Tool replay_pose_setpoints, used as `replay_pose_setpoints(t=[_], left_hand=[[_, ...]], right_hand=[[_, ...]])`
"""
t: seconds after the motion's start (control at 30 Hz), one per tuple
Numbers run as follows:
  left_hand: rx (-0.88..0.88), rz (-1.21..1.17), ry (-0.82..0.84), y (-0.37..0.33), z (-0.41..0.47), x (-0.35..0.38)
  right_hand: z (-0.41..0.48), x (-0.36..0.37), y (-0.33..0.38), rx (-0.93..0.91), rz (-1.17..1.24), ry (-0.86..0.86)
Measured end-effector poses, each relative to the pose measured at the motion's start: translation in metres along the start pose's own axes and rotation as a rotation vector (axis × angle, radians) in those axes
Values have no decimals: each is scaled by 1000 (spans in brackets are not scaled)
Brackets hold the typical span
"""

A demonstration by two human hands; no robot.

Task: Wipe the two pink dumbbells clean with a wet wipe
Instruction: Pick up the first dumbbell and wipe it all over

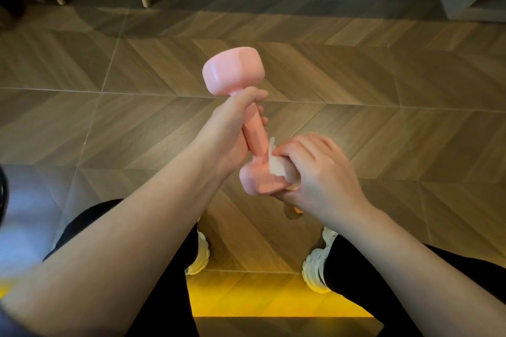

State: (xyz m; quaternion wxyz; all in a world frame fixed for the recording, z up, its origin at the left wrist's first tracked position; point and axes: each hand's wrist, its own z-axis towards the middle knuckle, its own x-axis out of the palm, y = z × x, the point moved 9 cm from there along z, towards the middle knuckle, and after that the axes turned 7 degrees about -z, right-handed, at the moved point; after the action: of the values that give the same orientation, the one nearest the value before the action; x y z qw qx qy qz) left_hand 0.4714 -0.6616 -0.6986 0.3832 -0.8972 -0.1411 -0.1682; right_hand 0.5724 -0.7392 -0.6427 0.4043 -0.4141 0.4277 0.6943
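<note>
Pink dumbbell [232, 71] axis runs roughly 12-to-6 o'clock; left hand [227, 131] clamped round the handle [256, 134], right hand [323, 172] at 3 o'clock of the lower head [253, 180], fingers [315, 145] seemingly curled, pressing the wet wipe [277, 168] on it.

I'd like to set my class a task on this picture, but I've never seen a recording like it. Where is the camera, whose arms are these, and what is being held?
There is no machine here: these are a person's own two bare arms. The single picture comes from a camera worn on their head, looking down past the hands to the floor. The left hand grips the handle of a pink dumbbell, held up in the air. The right hand holds a white wet wipe against the dumbbell's lower end. Below are the person's dark-clad legs and pale shoes. Only one dumbbell plainly shows.
</note>
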Motion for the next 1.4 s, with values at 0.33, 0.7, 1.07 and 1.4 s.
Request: replay_pose_setpoints(t=[0.33,0.7,1.07,1.4], left_hand=[[-62,14,-1,8,4,-4],[-88,-17,-24,12,9,-7],[-48,15,-15,10,12,-4],[-58,53,-18,12,11,-6]], right_hand=[[0,16,3,69,58,150],[-2,19,-1,63,19,167],[0,11,6,14,23,64],[1,15,-2,-25,221,289]])
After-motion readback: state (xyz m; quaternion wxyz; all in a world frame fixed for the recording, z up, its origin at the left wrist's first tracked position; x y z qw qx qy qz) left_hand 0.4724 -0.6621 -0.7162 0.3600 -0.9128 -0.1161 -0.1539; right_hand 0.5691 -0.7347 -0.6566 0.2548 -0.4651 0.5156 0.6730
